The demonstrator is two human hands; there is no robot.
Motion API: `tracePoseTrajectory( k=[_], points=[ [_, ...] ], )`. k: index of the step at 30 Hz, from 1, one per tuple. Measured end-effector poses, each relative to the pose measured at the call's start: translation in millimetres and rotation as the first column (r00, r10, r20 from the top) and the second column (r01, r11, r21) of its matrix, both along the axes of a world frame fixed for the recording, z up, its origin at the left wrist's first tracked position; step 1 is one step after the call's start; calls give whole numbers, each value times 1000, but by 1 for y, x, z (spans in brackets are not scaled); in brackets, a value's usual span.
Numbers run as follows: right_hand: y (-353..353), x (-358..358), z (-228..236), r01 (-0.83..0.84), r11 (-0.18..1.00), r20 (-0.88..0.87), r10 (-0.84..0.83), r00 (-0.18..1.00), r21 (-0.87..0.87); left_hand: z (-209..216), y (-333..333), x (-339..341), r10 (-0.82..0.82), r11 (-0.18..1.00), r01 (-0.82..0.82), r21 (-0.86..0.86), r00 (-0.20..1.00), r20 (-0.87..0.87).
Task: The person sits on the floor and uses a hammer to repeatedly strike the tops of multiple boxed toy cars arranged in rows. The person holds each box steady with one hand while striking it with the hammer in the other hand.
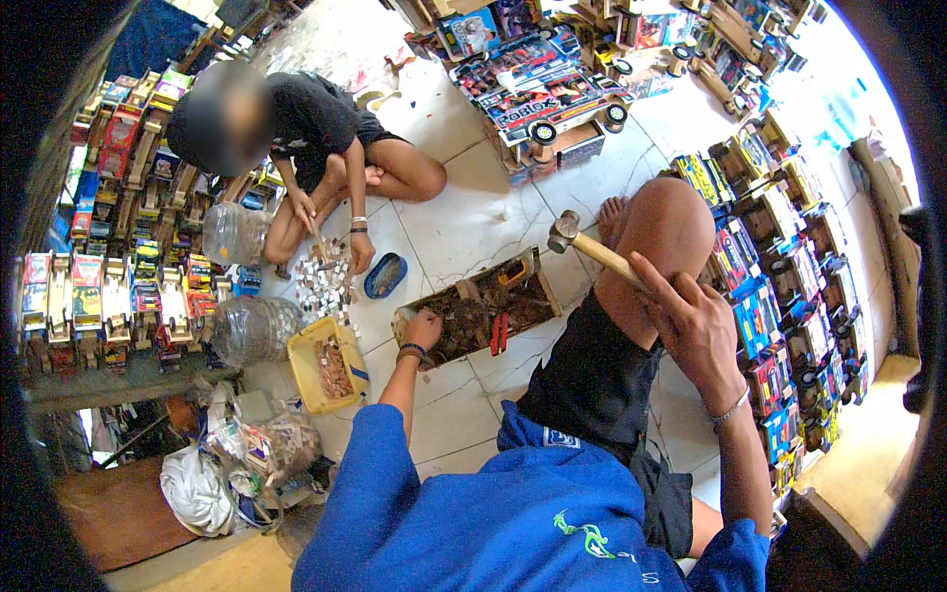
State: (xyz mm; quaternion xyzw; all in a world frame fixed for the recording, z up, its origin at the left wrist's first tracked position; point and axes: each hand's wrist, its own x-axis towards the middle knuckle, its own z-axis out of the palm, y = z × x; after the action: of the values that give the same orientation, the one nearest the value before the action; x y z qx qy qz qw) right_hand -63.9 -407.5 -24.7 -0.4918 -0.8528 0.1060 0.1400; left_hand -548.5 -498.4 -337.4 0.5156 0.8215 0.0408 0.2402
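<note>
My right hand (694,331) grips a hammer (610,259) by its wooden handle, above my bent knee, with the metal head pointing up and left. My left hand (422,331) is at the left end of a long wooden box (545,281) on the floor, its fingers curled in; what they hold, if anything, is too small to make out. Brown scraps (464,314) fill much of the box. Red-handled pliers (499,334) lie across its near edge, and a yellow object (513,273) sits toward its far right end.
Across from me a person (316,123) sits by a pile of small pale pieces (321,288), holding a tool. A yellow basin (302,366) and a blue oval tub (386,275) stand nearby. Toy trucks (543,94) are stacked ahead and on both sides. Clear plastic jars (258,331) stand left.
</note>
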Motion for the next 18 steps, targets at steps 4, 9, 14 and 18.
tracePoseTrajectory(
  k=[4,9,14,18],
  points=[
    [-1,2,-3,3,1000,3,-3,1000,0,-14,19,-11,-129,976,94,-197,976,-174],
    [-1,5,-8,-3,1000,13,2,1000,28,-53,10,1,-84,994,92,60,988,-127],
    [-1,5,-9,-10,998,14,10,1000,56,-56,-2,-4,-213,977,197,-82,905,-369],
    [-2,4,-6,11,1000,20,-11,1000,4,-80,4,-9,114,992,-95,83,959,-261]
  ],
)
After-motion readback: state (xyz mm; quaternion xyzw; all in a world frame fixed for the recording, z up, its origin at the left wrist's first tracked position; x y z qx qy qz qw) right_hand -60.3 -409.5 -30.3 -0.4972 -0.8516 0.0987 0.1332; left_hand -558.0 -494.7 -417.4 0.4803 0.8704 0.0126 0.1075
